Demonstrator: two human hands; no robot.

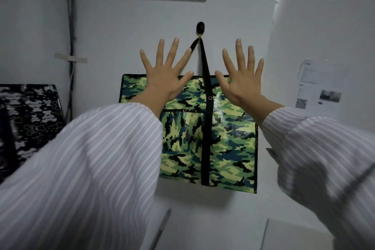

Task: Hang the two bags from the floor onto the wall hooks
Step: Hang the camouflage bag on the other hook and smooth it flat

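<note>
Though cut off by the left edge, black patterned bag (28, 119) by the side wall, well apart from either hand. Left hand (165, 79) raised, fingers splayed, gripping nothing, before the top left corner of the camouflage bag (229, 138). Hung by its black strap (206, 87) from the hook (200, 27), between both hands. Right hand (242, 81) likewise splayed and empty, over the top right corner.

Single head-worn view (wide-angle): faces wall (233, 16) straight on, near, slightly downward; camouflage bag (229, 138) centred.
</note>
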